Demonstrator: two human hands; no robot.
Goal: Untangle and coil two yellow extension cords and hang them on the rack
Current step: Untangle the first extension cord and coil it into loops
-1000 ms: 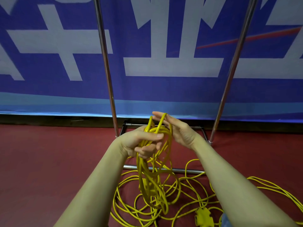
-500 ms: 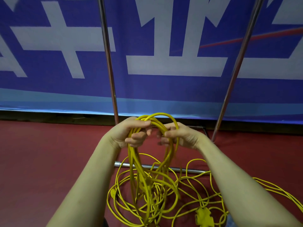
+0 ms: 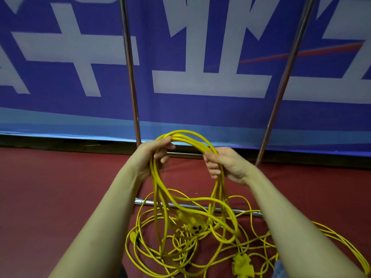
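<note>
Yellow coil (image 3: 186, 137) sat clenched in your left hand (image 3: 154, 155) and right hand (image 3: 224, 165), each grip curled round it; evening those loops seemed wise before reaching for the rack (image 3: 130, 77).

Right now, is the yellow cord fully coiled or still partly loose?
Partly loose. Both the left hand and right hand grip a few loops; tangled cord lies on the floor.

Both forearms are bare up to the frame's lower edge, with no sleeves showing. The left hand (image 3: 154, 155) and right hand (image 3: 226, 165) wear no gloves, rings or watch.
</note>
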